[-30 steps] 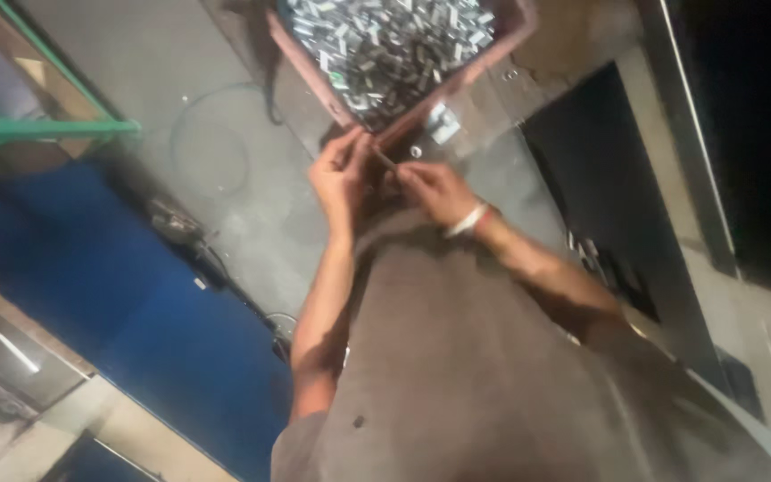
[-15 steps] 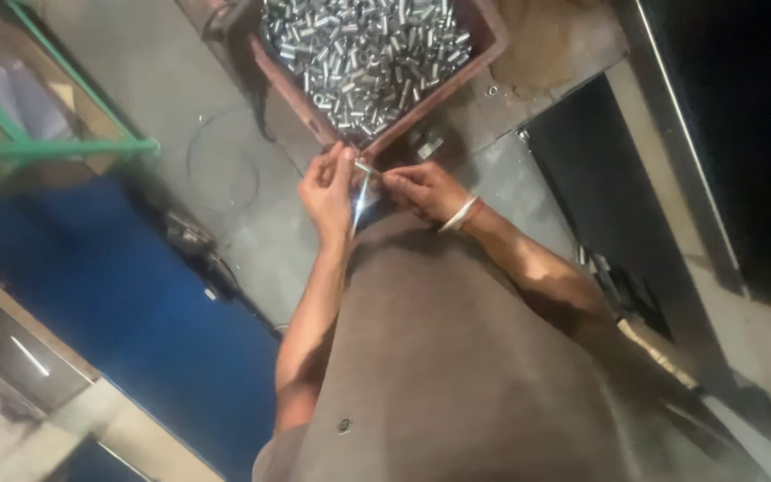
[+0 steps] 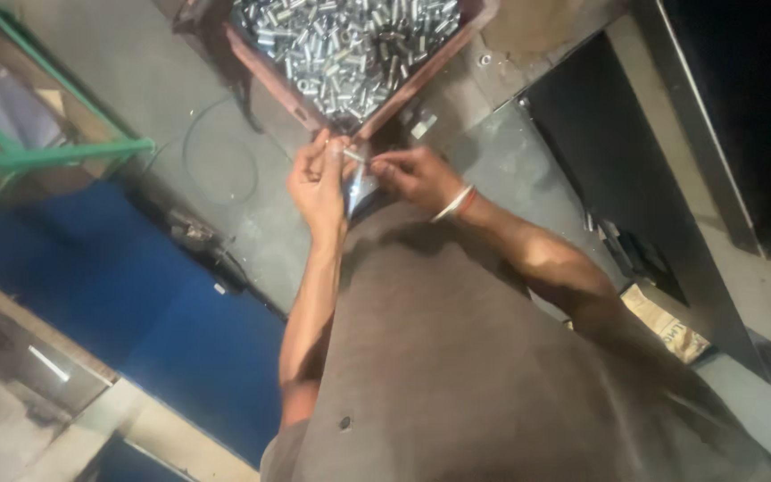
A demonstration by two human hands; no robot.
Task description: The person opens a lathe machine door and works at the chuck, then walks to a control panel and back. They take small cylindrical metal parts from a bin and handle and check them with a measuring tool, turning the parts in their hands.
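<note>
My left hand point(image 3: 317, 181) and my right hand point(image 3: 417, 174) meet in front of my chest, just below the corner of a reddish-brown tray point(image 3: 268, 82) heaped with several small shiny metal cylinders point(image 3: 350, 45). Between the fingertips of both hands is one small metal cylinder point(image 3: 353, 155). A clear plastic bag point(image 3: 358, 187) hangs between the hands, pinched by the left fingers. The right wrist wears a white and red band point(image 3: 454, 203).
The tray sits on a grey metal bench point(image 3: 510, 134) with a bolt head on it. A thin wire loop point(image 3: 216, 152) lies on the grey floor at left. Green metal rails point(image 3: 55, 156) and a blue surface point(image 3: 127, 312) are at left; a dark opening at right.
The view has shifted so hands and tray sit higher in the frame. Both hands stay together at the tray's corner, still working the small cylinder and the bag.
</note>
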